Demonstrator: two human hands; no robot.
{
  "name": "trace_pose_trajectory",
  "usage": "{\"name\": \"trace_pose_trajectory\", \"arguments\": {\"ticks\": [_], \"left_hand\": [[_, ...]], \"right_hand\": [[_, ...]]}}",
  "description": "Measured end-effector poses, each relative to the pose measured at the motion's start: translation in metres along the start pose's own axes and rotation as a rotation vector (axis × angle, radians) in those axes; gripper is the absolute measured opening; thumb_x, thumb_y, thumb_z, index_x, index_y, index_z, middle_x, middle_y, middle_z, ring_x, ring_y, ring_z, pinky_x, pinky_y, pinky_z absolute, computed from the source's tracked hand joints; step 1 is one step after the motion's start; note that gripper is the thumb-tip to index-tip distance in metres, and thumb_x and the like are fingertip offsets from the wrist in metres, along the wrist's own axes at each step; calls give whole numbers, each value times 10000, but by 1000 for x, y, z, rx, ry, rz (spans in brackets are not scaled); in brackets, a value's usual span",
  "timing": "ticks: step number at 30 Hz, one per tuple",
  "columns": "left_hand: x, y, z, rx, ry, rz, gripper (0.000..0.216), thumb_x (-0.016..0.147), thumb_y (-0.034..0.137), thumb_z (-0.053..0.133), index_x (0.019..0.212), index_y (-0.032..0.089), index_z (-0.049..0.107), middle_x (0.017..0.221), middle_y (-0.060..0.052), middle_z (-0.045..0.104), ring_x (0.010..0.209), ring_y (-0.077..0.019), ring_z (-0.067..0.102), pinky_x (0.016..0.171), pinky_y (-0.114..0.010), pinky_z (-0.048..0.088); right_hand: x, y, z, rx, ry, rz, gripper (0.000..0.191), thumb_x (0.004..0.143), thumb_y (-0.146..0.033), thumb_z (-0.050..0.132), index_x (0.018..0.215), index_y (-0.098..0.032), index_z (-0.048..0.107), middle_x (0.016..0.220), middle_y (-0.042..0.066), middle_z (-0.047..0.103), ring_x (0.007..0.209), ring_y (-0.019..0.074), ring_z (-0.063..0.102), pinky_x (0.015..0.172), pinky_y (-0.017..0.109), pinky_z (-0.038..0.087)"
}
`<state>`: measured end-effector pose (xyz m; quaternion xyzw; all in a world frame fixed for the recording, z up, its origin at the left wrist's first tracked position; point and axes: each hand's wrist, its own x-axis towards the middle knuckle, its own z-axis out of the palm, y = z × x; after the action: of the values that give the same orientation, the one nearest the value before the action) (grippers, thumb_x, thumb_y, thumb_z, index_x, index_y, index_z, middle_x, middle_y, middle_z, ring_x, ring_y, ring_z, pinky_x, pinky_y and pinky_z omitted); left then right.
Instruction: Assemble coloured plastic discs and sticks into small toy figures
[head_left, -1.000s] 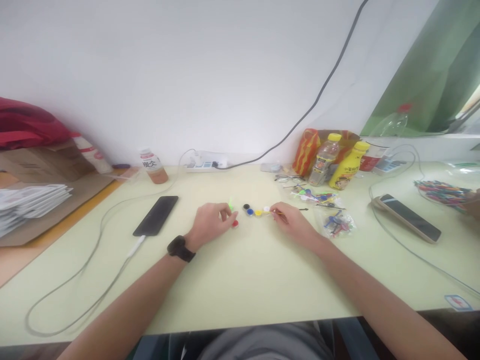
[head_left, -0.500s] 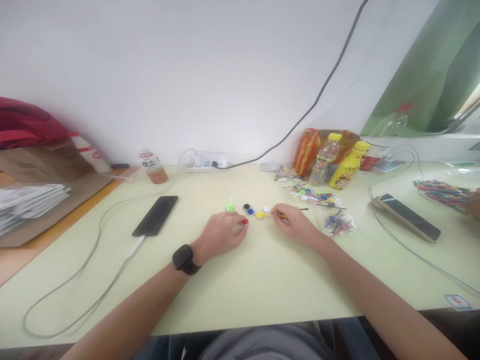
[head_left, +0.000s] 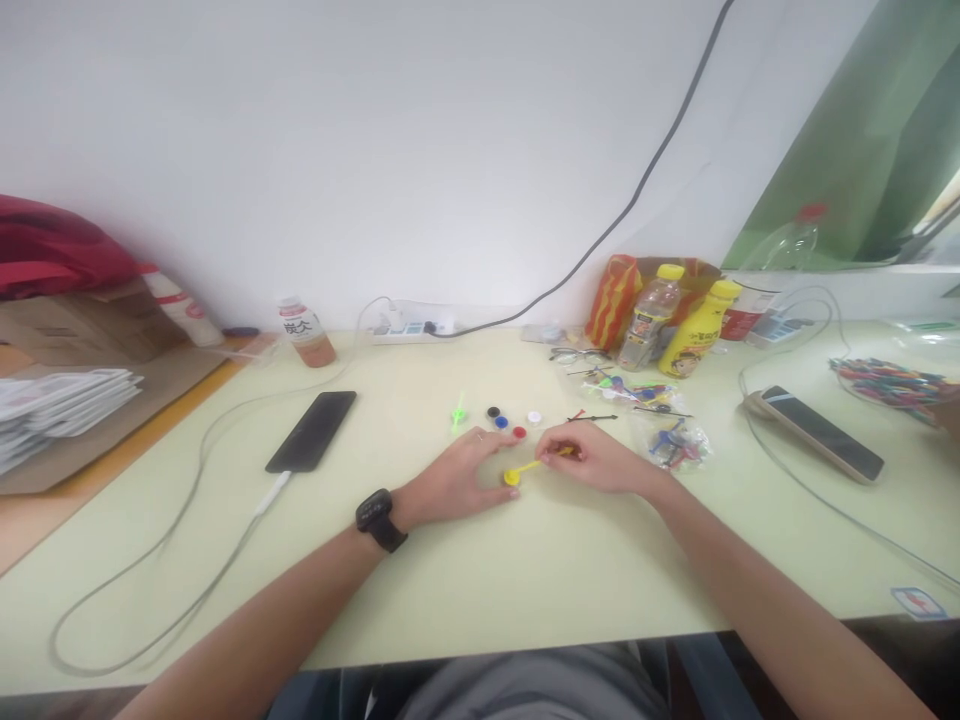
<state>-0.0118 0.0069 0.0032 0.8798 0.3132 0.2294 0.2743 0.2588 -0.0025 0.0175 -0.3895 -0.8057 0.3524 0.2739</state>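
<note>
My right hand (head_left: 592,456) is closed in a pinch on the thin stem of a yellow plastic pointer with a round end (head_left: 511,478), which lies low over the table. With thumb and index finger spread, my left hand (head_left: 454,475) rests flat. Its index fingertip is at a small red disc (head_left: 519,432), and its thumb tip lies beside the yellow round end. Beyond the fingers are small black (head_left: 493,412), blue (head_left: 501,423) and white (head_left: 534,417) discs. A bright green piece with a long point (head_left: 459,414) lies behind my left hand.
Bags of coloured plastic pieces (head_left: 679,445), dark arrow pointers (head_left: 600,417) and two yellow-capped bottles (head_left: 649,318) are at the right. A phone (head_left: 821,435) and a bundle of coloured sticks (head_left: 889,385) lie farther right. A cabled black phone (head_left: 311,432) lies left.
The red disc has gone from my left fingers to the table beside the blue one. The yellow piece has come nearer to me, and my left thumb has spread towards it.
</note>
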Motion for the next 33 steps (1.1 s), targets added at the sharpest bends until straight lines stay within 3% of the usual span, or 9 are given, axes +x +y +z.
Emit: {"name": "trace_pose_trajectory", "arguments": {"ticks": [2,5,11,15,18,23,33], "left_hand": [[1,-1,2,-17,9,26,426,902,418,754,1296,276,676,1339,-97,667,1258,-289,601,1099,-437,477],[3,-4,6,-59,24,48,220,942,391,706,1119,261,730,1242,-80,709,1227,-269,615,1064,-408,493],[5,-3,10,-248,67,-53,229,933,410,714,1029,201,704,974,-56,737,890,-198,680,832,-337,552],[5,1,11,-392,67,-79,239,930,407,721,947,175,670,955,-63,742,880,-194,699,831,-343,567],[5,2,12,-461,74,-97,234,913,391,747,948,172,671,986,-72,749,935,-208,719,870,-355,582],[7,0,13,-533,55,-114,295,907,381,757,1131,192,724,1165,-104,757,1080,-249,725,949,-389,601],[7,3,14,-603,69,-91,293,931,381,742,1148,186,743,1185,-111,766,1098,-270,732,1018,-438,588]], "right_hand": [[-1,-2,-4,37,35,19,194,933,-248,561,941,-201,749,847,44,716,746,179,612,640,279,457],[-2,-4,-6,157,35,47,208,955,-267,564,1035,-201,744,854,44,699,760,172,613,660,280,467],[0,-10,16,339,-7,46,153,937,-334,672,1001,-197,656,867,27,683,783,162,634,718,281,491],[3,-9,30,276,69,33,180,950,-382,669,955,-204,642,842,20,658,754,163,613,689,284,482],[4,-8,33,242,107,14,158,962,-365,645,939,-210,630,834,17,655,746,163,602,668,281,477],[2,-8,31,205,120,-25,117,963,-331,632,934,-218,626,843,13,665,723,155,594,674,283,483],[-1,-6,34,38,99,-22,113,999,-322,563,980,-231,626,852,26,685,711,171,588,624,281,444]]}}
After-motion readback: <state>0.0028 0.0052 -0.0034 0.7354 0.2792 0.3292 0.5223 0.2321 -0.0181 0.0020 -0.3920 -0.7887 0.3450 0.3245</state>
